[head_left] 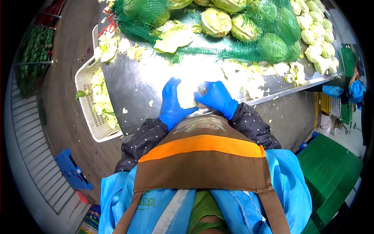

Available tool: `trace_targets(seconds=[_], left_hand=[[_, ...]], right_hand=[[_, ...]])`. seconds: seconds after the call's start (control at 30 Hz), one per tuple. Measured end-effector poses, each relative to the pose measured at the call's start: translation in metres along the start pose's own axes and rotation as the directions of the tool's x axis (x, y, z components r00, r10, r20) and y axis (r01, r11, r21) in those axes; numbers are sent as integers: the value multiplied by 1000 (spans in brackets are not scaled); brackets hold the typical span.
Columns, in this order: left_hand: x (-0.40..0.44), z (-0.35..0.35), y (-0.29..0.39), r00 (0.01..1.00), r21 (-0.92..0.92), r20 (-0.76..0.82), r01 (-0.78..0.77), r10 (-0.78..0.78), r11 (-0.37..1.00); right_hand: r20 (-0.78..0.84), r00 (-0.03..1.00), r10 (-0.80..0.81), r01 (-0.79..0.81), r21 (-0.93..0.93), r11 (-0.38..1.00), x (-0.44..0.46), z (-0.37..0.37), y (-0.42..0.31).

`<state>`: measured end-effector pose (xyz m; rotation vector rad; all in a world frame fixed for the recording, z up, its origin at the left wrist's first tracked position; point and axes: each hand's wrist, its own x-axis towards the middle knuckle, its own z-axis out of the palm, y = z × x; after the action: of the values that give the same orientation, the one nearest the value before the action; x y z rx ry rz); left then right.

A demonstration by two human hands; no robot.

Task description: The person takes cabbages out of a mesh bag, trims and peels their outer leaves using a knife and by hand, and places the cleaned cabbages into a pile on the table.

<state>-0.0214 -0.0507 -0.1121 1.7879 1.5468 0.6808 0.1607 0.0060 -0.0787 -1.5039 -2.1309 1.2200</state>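
Directly below, a brown apron with an orange band, worn over a bright blue garment; dark sleeves with small white marks run out from it. Beyond the apron's edge, two blue-gloved hands at the near side of a metal surface. Left hand: fingers and thumb wide apart in a C, set about the left side of a pale cabbage head; firm grip or light touch, cannot tell. Right hand: fingers curled inward at the cabbage's other side, a small greyish patch by the fingertips; what they have hold of, cannot tell. The cabbage sits between both hands, partly lost in strong glare. Off the surface's left edge, a white plastic crate holding loose leaves. Farther up the surface, torn cabbage leaves scattered to the right, a large loose leaf by green netting with cabbages in and around it. Far right corner, a heap of pale cabbages. Past the surface at right, another person's blue sleeve.
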Motion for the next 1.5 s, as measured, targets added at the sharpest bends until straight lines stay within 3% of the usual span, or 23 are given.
trace_targets(seconds=[0.03,0.17,0.37,0.47,0.5,0.53,0.63,0.67,0.73,0.77,0.87,0.9,1.0,1.03,1.1,1.13,1.17,1.2,1.23,1.27,1.33,1.4,1.5], left_hand=[[-1,-1,1,1000,20,11,-5,5,1000],[-2,-4,0,1000,-5,25,-13,13,1000],[-36,-18,-32,989,-81,-142,-39,28,996],[-59,-16,-43,941,-632,47,289,-336,719],[-57,-16,-43,953,-463,12,273,-301,843],[-54,-15,-39,939,-450,-7,305,-345,839],[-29,-26,-1,871,-476,-34,417,-490,774],[-21,-25,-6,878,-469,9,426,-478,774],[-4,-23,-19,886,-450,94,445,-454,774],[4,-26,-13,842,-450,148,524,-518,723],[12,-25,8,740,-757,212,537,-638,372],[8,-17,9,757,-769,157,497,-634,403],[2,-24,1,746,-552,303,644,-593,529],[0,-31,3,776,-242,270,628,-570,740],[8,-43,15,977,78,-5,213,-213,974],[15,-45,16,996,277,-85,0,24,961],[27,-46,15,986,56,132,93,-99,994],[35,-34,6,979,-30,131,160,-155,987],[39,-29,-1,974,-42,112,205,-199,978],[45,-30,0,966,-52,96,244,-238,968],[45,-26,0,971,-23,70,232,-230,973],[49,-24,1,972,-30,52,230,-229,973],[45,-18,-3,965,-86,97,253,-244,964]], right_hand=[[27,996,88,-89,58,994,3,-7,1],[-31,996,82,-84,-66,994,8,20,39],[-396,902,173,-217,-70,974,33,32,86],[-475,821,316,-244,209,947,23,2,64],[-537,819,202,-75,248,966,20,-1,62],[-554,822,133,10,248,969,14,-1,55],[-397,918,-6,84,180,980,-5,-3,16],[-213,973,91,-52,182,982,-8,-5,5],[-209,978,-6,53,222,973,-4,12,19],[-233,971,-46,133,374,918,4,22,18],[-1,985,173,-163,335,928,4,16,11],[-128,991,46,6,383,924,7,24,23],[-29,1000,7,1,261,965,7,5,19],[-27,999,-30,36,262,964,10,5,21],[-20,994,-109,111,266,958,21,6,24],[-26,991,-134,136,237,962,29,5,19],[10,998,-64,56,348,936,35,6,17],[52,999,-2,-22,450,893,41,7,15],[-86,996,-30,75,582,810,50,18,25],[-233,972,29,108,556,824,48,14,18],[-354,916,191,-78,310,948,42,7,19],[-358,933,27,2,82,997,22,-2,9],[-107,990,-97,94,-27,995,9,3,14]])
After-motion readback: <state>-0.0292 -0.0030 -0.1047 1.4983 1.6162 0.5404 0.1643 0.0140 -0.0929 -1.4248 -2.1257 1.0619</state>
